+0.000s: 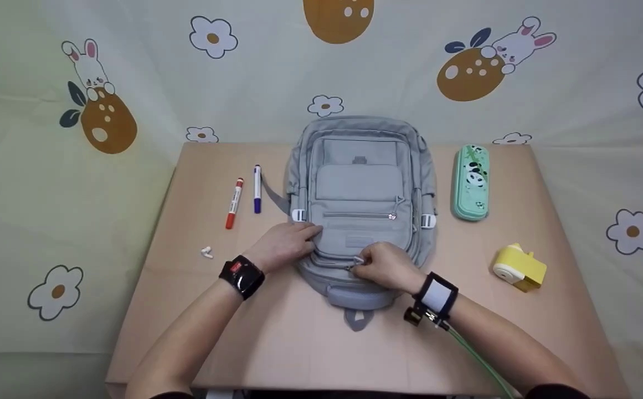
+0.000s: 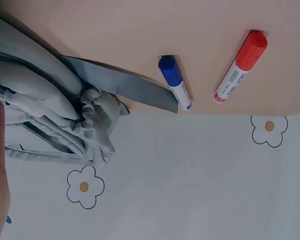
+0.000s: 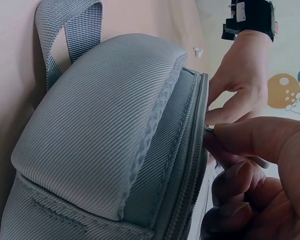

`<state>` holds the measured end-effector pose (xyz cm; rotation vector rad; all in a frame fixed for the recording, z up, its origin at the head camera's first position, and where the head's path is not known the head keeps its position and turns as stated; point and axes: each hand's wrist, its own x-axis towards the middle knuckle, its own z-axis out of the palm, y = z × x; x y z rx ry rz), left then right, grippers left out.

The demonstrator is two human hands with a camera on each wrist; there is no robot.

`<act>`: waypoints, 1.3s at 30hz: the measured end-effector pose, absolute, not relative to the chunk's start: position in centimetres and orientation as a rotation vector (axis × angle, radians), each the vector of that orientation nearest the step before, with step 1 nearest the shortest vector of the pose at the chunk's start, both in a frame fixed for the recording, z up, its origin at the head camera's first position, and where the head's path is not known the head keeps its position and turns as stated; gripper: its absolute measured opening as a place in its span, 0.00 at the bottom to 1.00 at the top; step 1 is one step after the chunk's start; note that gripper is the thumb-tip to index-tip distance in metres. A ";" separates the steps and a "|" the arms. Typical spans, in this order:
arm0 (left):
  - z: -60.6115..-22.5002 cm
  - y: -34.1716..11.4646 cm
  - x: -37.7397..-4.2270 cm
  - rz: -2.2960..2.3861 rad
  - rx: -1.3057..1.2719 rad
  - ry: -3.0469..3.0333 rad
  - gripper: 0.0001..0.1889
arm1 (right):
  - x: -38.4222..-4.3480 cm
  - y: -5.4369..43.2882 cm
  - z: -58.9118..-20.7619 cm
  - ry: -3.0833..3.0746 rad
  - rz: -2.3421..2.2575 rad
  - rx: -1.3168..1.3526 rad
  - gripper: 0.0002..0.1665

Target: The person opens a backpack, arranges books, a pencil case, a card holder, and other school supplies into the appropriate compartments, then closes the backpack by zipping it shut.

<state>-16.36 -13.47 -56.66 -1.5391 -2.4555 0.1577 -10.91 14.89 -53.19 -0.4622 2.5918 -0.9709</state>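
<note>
Closed pinch: right hand has a small pale zip pull at the 6 o'clock end of the grey fabric backpack. Left hand touches its 8 o'clock side, probably bracing; can't tell if gripping. Backpack lies flat on the tan table, front up, presumably for zip access. Yellow block-shaped object at 4, mint panda-print pencil case at 2: likely parked aside for room.

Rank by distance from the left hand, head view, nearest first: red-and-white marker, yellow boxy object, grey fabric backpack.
1. Grey fabric backpack: touched by the left hand, on its right.
2. Red-and-white marker: left of the hand, farther forward.
3. Yellow boxy object: far right, past the backpack.
</note>
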 end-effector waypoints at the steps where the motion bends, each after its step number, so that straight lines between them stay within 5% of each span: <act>1: -56.7 -13.6 -16.3 0.157 -1.539 -2.467 0.10 | -10.9 14.9 -53.2 2.593 -0.972 -0.461 0.21; 14: -56.7 -13.9 -15.7 -0.186 -1.388 -2.858 0.24 | -11.3 12.7 -52.8 2.531 -1.005 -0.499 0.24; 21: -57.2 -14.2 -16.0 -1.258 -1.169 -3.065 0.24 | -11.9 11.3 -53.1 2.557 -0.955 -0.535 0.18; 29: -56.4 -13.7 -15.4 -0.452 -1.330 -2.750 0.07 | -11.8 12.0 -53.7 2.568 -0.990 -0.506 0.27; 39: -56.3 -10.5 -13.3 -0.649 -1.239 -2.890 0.14 | -11.9 12.5 -53.3 2.529 -1.031 -0.487 0.19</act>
